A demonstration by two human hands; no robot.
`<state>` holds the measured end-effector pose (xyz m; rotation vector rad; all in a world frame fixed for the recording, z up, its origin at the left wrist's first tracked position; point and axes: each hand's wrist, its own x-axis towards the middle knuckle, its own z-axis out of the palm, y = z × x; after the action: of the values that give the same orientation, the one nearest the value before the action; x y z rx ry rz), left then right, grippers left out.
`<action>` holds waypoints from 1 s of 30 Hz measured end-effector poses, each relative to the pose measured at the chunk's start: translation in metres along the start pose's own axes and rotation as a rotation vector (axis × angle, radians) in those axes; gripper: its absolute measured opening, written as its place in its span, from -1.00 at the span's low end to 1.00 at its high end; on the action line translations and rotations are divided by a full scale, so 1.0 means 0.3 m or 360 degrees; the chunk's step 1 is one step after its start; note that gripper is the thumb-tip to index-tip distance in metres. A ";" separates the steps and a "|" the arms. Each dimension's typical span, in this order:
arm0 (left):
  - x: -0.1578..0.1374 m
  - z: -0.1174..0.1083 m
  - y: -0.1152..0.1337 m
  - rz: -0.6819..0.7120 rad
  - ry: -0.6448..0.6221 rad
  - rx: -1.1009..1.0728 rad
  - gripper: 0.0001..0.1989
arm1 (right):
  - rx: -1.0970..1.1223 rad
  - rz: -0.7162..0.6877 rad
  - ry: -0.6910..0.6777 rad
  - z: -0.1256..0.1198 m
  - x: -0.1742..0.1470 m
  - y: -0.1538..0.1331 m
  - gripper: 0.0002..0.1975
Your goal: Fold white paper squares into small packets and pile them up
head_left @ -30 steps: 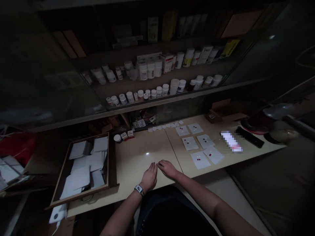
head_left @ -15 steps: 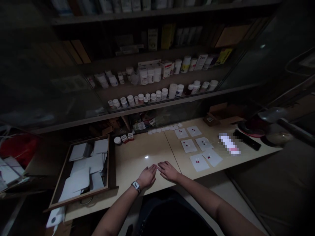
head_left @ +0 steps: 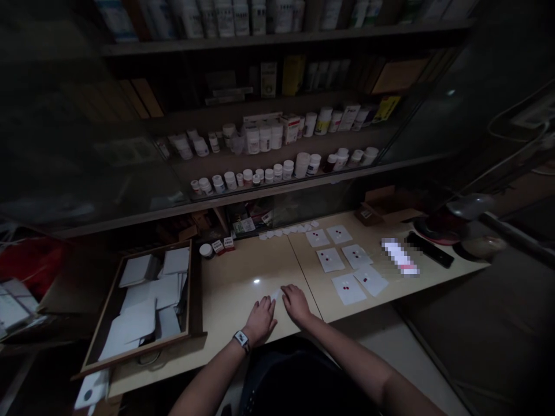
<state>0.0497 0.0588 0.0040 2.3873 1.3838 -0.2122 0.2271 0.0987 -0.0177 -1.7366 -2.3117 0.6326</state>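
Observation:
A small piece of white paper [head_left: 276,294] lies on the tabletop between my two hands, partly covered by fingers. My left hand [head_left: 261,320], with a watch [head_left: 241,340] on its wrist, rests flat with its fingers stretched out over the paper's left side. On the other side, my right hand [head_left: 295,303] has bent fingers drawn together, their tips at the paper's right edge. To the right, several white paper squares [head_left: 349,296] are laid out in two columns, with small red and white pills [head_left: 346,288] on them.
An open drawer [head_left: 189,300] of white paper sheets [head_left: 139,320] stands at the left. Small folded papers [head_left: 288,230] line the back, near a white-capped bottle [head_left: 206,251]. A black phone [head_left: 431,249] and an open carton [head_left: 381,208] are at right. Shelves of bottles [head_left: 302,165] rise behind.
My fingers have parted a little, and the white paper between them now shows. The right hand's fingers have bent and drawn together. The view has tilted slightly.

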 end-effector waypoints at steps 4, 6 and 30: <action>-0.001 0.011 0.042 -0.0121 0.0124 -0.0067 -0.44 | 0.0086 -0.0001 -0.0184 -0.033 0.100 -0.058 -0.73; 0.001 0.011 0.054 -0.0166 0.0168 -0.0087 -0.45 | 0.0054 -0.0101 -0.0296 -0.049 0.132 -0.074 -0.76; 0.000 0.033 -0.002 0.0072 0.0154 -0.0188 -0.58 | -0.0212 -0.0130 -0.0647 -0.060 0.248 -0.115 -0.78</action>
<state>0.0497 0.0554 -0.0053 2.3557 1.3437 -0.0024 0.1817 0.1654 0.0056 -1.6840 -2.7356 0.9073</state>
